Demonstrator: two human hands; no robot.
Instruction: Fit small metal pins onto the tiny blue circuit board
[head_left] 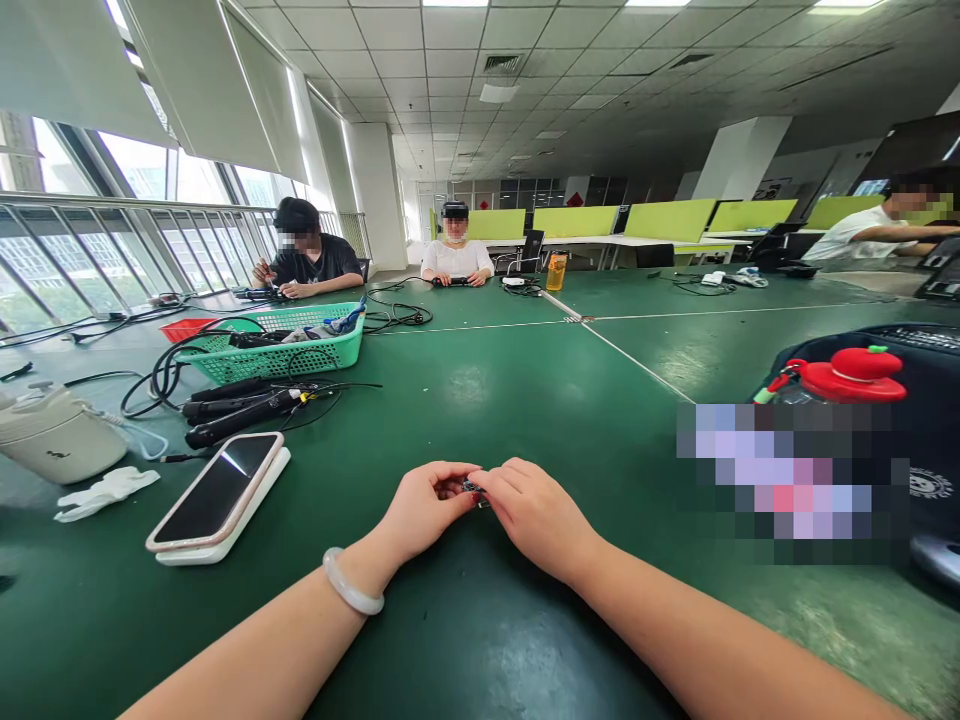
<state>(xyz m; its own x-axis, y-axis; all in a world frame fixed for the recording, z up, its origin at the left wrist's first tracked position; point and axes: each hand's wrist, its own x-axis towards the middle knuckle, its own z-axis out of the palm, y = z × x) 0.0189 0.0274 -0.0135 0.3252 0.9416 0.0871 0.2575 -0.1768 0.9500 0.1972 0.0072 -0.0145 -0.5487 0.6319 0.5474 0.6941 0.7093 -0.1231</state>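
Both my hands meet over the green table, close in front of me. My left hand has its fingers curled and its thumb pressed against a small dark, partly shiny piece. Fingertips of my right hand pinch the same piece from the other side. Most of it is covered by the fingers, so its kind cannot be made out. A pale bangle circles my left wrist.
Left of my hands, a phone lies on a white box. Behind it are black corded tools and a green basket. A red-capped bottle and a dark bag are at right. Several people sit around the table.
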